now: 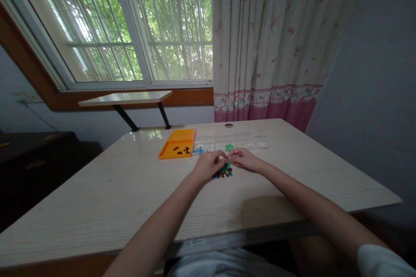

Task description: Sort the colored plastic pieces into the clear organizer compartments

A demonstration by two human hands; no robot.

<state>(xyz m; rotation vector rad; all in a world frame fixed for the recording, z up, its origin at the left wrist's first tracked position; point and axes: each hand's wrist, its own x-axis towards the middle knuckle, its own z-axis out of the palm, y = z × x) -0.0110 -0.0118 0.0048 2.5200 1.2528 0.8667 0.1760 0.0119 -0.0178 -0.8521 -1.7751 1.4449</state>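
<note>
Left fingers [219, 154] and right fingers [235, 154] are being held close mid-frame, grip indiscernible; coloured plastic pieces [224, 172] are apparently being sorted, matching compartments [224, 138] being needed next.

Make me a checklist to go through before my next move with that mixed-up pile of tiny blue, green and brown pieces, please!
1. Bare left hand and bare right hand pinching a piece: cannot tell; the fingertips are close together, but anything there is too small.
2. Mixed pile of tiny blue, green and brown pieces within reach: ok, close by the fingers.
3. Pile all one colour: not ok, it's mixed.
4. Open orange plastic box showing one colour: ok, dark brown pieces only.
5. Clear plastic containers keeping colours apart: ok, small blue pieces left, small bright-green pieces farther right.
</note>
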